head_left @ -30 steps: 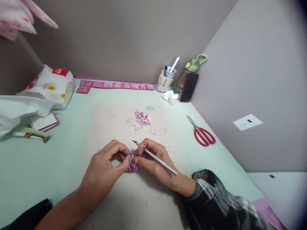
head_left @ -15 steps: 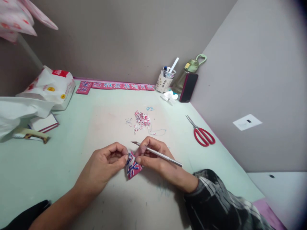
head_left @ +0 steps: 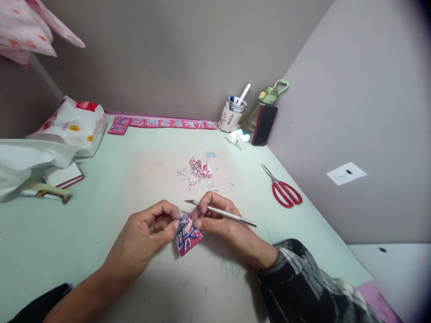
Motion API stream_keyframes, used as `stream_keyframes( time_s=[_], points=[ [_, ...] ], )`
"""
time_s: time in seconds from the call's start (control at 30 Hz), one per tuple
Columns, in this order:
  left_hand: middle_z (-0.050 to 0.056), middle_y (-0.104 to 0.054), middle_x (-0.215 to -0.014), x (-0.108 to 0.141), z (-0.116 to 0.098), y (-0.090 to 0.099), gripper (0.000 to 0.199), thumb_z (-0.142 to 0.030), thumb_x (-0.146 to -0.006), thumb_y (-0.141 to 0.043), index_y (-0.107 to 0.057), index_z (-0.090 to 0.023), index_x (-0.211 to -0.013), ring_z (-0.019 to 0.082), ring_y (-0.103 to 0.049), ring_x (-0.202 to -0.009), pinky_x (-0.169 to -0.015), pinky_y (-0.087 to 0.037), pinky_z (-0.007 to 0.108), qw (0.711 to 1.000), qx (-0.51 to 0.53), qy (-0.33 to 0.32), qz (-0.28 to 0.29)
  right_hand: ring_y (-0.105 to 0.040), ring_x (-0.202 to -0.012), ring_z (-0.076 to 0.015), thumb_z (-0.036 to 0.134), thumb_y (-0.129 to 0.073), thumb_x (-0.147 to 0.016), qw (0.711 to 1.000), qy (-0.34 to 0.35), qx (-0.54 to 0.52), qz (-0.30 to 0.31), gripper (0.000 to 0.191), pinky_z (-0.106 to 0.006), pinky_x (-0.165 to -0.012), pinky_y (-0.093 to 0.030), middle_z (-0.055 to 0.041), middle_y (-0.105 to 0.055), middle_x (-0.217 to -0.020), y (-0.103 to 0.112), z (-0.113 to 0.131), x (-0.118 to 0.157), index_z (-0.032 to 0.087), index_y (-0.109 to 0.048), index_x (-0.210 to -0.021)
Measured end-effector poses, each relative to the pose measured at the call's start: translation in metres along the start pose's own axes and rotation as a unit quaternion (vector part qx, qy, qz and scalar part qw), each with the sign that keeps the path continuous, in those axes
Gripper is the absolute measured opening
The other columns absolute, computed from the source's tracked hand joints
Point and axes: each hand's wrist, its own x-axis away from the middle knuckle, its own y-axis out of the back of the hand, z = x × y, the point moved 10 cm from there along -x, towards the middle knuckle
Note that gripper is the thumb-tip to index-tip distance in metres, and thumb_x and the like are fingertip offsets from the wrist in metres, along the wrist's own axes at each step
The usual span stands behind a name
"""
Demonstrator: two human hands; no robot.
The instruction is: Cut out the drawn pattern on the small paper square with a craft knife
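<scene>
Between my two hands is a small pink carved block (head_left: 189, 237) with blue character strokes and pale cut-away areas. My left hand (head_left: 150, 231) pinches its upper left edge between thumb and index finger. On the other side, my right hand (head_left: 220, 217) grips the block's right edge with thumb and fingertip. A silver craft knife (head_left: 232, 216) also lies in my right hand, its blade pointing left above the block. Beyond my hands, a heap of pink and white shavings (head_left: 200, 169) rests on the beige mat (head_left: 151, 168).
Red-handled scissors (head_left: 286, 193) lie at right. Along the back wall runs a row of pink carved tiles (head_left: 168, 123). A pen cup (head_left: 230, 117), green bottle (head_left: 257, 110) and phone (head_left: 265, 125) stand at back right. Paper bag (head_left: 81, 128) and tape dispenser (head_left: 50, 192) sit at left.
The block has tilted so more of its carved face shows, and its lower edge has shifted slightly right and down. Both hands keep their hold; the view has shifted a little.
</scene>
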Motion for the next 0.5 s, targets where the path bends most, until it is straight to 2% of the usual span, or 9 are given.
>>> stream_keyframes(
  time_s=[0.13, 0.2, 0.37, 0.5],
  points=[
    [-0.002, -0.063, -0.075, 0.007, -0.034, 0.003, 0.008, -0.022, -0.085, -0.06, -0.063, -0.023, -0.078, 0.011, -0.062, -0.063, -0.06, -0.052, 0.021, 0.982, -0.106, -0.145, -0.059, -0.056, -0.068, -0.012, 0.028, -0.088, -0.076, 0.999, 0.004, 0.05, -0.012, 0.033, -0.028, -0.066, -0.043, 0.0022, -0.064, -0.079, 0.001, 0.002, 0.002, 0.02, -0.057, -0.084],
    [-0.001, -0.063, -0.08, 0.01, -0.045, 0.0, 0.011, -0.019, -0.088, -0.058, -0.064, -0.022, -0.08, 0.011, -0.063, -0.068, -0.064, -0.053, 0.021, 0.967, -0.149, -0.197, -0.064, -0.053, -0.067, -0.0118, 0.027, -0.084, -0.08, 0.995, 0.018, 0.095, -0.018, 0.028, -0.027, -0.064, -0.041, 0.0023, -0.061, -0.078, 0.0, 0.006, 0.004, 0.02, -0.057, -0.084],
    [-0.001, -0.062, -0.09, 0.009, -0.042, -0.007, 0.011, -0.019, -0.096, -0.055, -0.064, -0.023, -0.09, 0.01, -0.066, -0.075, -0.069, -0.054, 0.02, 0.959, -0.19, -0.212, -0.014, -0.05, -0.067, -0.0122, 0.026, -0.076, -0.084, 0.978, 0.068, 0.195, -0.029, 0.019, -0.027, -0.063, -0.04, 0.0023, -0.058, -0.075, -0.005, 0.018, 0.009, 0.019, -0.059, -0.081],
    [0.0, -0.062, -0.089, 0.009, -0.043, -0.004, 0.011, -0.019, -0.096, -0.057, -0.064, -0.023, -0.089, 0.011, -0.066, -0.077, -0.067, -0.053, 0.02, 0.952, -0.2, -0.231, -0.005, -0.048, -0.067, -0.0122, 0.021, -0.073, -0.084, 0.966, 0.089, 0.241, -0.036, 0.016, -0.027, -0.062, -0.039, 0.0024, -0.057, -0.074, -0.006, 0.021, 0.011, 0.019, -0.058, -0.08]
  ],
)
